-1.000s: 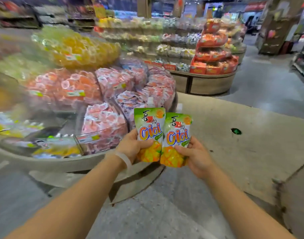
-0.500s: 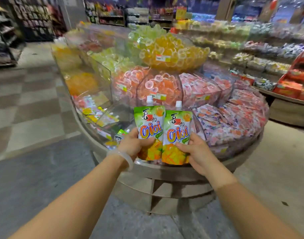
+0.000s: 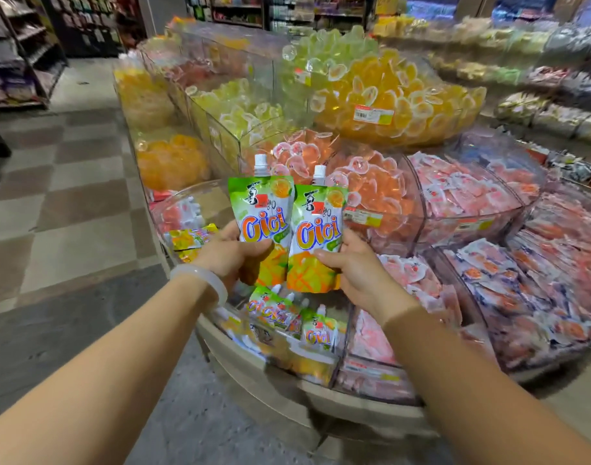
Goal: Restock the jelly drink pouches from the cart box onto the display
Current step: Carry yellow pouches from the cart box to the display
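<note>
At the centre of the frame we hold two jelly drink pouches upright and side by side, their inner edges overlapping slightly. Our left hand (image 3: 232, 255) grips the left pouch (image 3: 262, 213) with the thumb laid across its front and the fingers curled behind it. Our right hand (image 3: 356, 268) grips the right pouch (image 3: 317, 229) the same way, thumb over the mango print low on its face. Both pouches are green and orange, each with a white screw cap at the top, and both face us.

We wear a pale bangle (image 3: 200, 280) on the left wrist.

Just below the held pair, in the lower middle of the frame, more pouches of the same kind (image 3: 289, 317) lie in a clear front bin (image 3: 336, 370) of the round display (image 3: 254, 374). They lie tilted, caps pointing up and away from us. We hold our two pouches above this bin, apart from the ones in it.

To the right of that bin, clear compartments hold pink sachets (image 3: 535, 297). Behind the held pouches, in the middle of the frame, sit peach-coloured jelly cups (image 3: 371, 182), and above them, in the upper middle, a heap of yellow jelly cups (image 3: 398, 95) carries a price label (image 3: 373, 114). At centre left there are orange jelly cups (image 3: 171, 161) and a few yellow packets (image 3: 190, 238). The checkered floor (image 3: 62, 203) fills the left side, and dark store shelves (image 3: 22, 55) stand in the upper left.
</note>
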Action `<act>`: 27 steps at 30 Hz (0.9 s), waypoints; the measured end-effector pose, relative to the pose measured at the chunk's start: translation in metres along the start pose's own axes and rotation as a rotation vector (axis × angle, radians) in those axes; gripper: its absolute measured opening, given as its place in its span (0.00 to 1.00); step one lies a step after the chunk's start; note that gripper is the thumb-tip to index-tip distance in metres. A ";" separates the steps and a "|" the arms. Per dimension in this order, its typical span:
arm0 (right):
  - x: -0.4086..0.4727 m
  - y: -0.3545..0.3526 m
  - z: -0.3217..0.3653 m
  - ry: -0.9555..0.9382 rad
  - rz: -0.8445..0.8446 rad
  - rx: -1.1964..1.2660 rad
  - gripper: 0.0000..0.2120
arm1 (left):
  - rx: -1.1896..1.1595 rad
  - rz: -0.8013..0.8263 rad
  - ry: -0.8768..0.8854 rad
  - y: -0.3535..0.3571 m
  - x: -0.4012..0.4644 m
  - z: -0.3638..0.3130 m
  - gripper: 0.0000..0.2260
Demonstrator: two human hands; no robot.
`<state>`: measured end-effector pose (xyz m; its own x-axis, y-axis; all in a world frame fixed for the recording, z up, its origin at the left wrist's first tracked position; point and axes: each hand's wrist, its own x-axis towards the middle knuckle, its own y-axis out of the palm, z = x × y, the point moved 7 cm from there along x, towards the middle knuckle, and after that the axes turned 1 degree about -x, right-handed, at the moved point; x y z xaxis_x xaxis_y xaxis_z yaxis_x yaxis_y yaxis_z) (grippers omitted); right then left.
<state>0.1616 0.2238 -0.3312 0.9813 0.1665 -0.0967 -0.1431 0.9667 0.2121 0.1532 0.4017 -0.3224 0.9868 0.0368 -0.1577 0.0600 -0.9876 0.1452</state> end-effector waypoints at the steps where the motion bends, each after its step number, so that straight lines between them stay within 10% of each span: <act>1: 0.011 -0.001 -0.006 0.013 -0.018 -0.007 0.18 | -0.022 0.005 -0.008 -0.003 0.013 0.004 0.09; 18: 0.065 -0.024 -0.119 0.353 -0.545 0.058 0.01 | 0.235 0.302 -0.271 -0.007 0.155 0.121 0.19; 27: 0.052 -0.043 -0.156 0.495 -0.606 -0.027 0.12 | 0.334 0.257 -0.458 -0.011 0.155 0.168 0.17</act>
<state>0.1983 0.2208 -0.4968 0.7185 -0.3307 -0.6119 0.3899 0.9200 -0.0393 0.2802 0.3922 -0.5129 0.7945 -0.2050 -0.5716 -0.2944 -0.9533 -0.0673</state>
